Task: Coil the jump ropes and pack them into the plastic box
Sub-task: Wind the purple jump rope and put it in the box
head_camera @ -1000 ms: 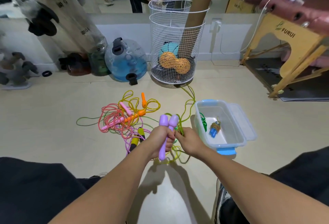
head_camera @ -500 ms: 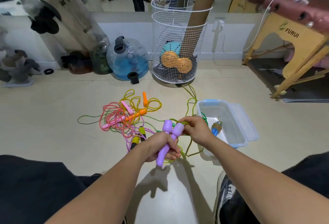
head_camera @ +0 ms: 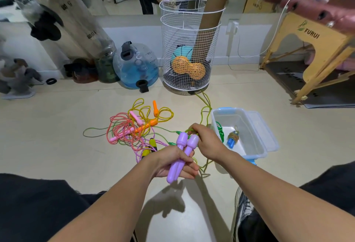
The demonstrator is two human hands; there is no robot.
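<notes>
Head view, looking down at the floor, and both bare forearms reach in from the bottom of the frame. At centre, the left hand [head_camera: 172, 163] has its fingers curled round two purple handles [head_camera: 181, 154], gripped side by side, bulb ends pointing up and away. Just above and right of it, the right hand [head_camera: 206, 141] pinches a yellow-green rope [head_camera: 204, 111] at the handle tops; that cord runs up the frame toward the white wire basket [head_camera: 190, 49] and also loops down on the floor beneath the hands. Whether the rope joins the purple handles is hard to make out, as the fingers cover that spot.

Right of centre sits the plastic box [head_camera: 255, 138], clear with blue trim, lid flipped open on its far side. Inside lies a coiled rope bundle with blue handles [head_camera: 232, 139], and a green rope [head_camera: 220, 131] hangs over the near left wall.

Left of centre, a loose tangle of jump ropes [head_camera: 132, 130] sprawls on the floor: pink, orange, yellow and black handles mixed in. A blue water jug [head_camera: 136, 65] stands in the upper left beside the basket, and a wooden bench [head_camera: 315, 45] stands in the upper right.
</notes>
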